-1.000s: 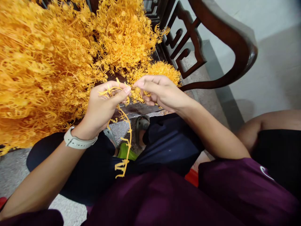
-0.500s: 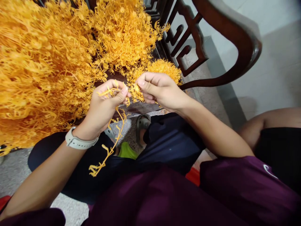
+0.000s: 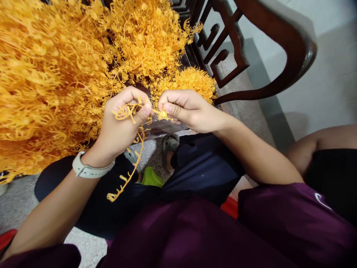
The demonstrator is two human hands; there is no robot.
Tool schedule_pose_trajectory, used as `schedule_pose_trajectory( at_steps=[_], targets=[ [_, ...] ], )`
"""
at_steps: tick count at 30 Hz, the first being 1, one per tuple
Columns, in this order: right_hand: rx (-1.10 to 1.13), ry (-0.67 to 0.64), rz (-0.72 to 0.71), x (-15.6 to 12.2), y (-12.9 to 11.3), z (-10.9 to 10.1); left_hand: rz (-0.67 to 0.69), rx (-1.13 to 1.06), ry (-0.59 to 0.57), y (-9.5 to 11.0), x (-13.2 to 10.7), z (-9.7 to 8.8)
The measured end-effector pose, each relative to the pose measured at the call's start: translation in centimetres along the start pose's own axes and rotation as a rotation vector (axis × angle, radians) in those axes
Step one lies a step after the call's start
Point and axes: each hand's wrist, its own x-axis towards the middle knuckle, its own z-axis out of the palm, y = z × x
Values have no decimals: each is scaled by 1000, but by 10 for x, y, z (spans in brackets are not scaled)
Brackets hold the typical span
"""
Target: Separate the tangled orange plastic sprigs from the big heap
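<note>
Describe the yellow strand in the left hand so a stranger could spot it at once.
Start at the big yellow heap on the dark wooden chair. Just below its edge, the left hand with the pale watch pinches a strand. It alone dangles free over the dark lap, away from the heap.

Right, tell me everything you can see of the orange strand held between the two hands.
The orange strand is a thin, flexible stem with short side sprigs, plastic by its look, the same colour as the big orange pile behind it. Its upper end is looped and bunched in the left hand, pinched under the thumb; the right hand pinches a small tuft at that end. The rest hangs free, curving down and left over the dark trousers, ending in a forked tip.
</note>
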Motion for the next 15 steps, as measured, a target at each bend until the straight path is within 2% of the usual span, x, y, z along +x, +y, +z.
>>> schedule_pose_trajectory(
  at_steps=[3,7,10,15],
  targets=[
    [-18,-78,-67,1,0,-3,25,24,-30,4,-2,-2],
    [-17,-166,-92,2,-2,-7,-12,-83,-82,8,-2,0],
    [-56,-192,-96,0,-11,-10,-67,-149,-98,12,-2,0],
    [-55,-310,-88,-1,-27,-13,-102,-187,-141,23,-8,4]
  ],
)
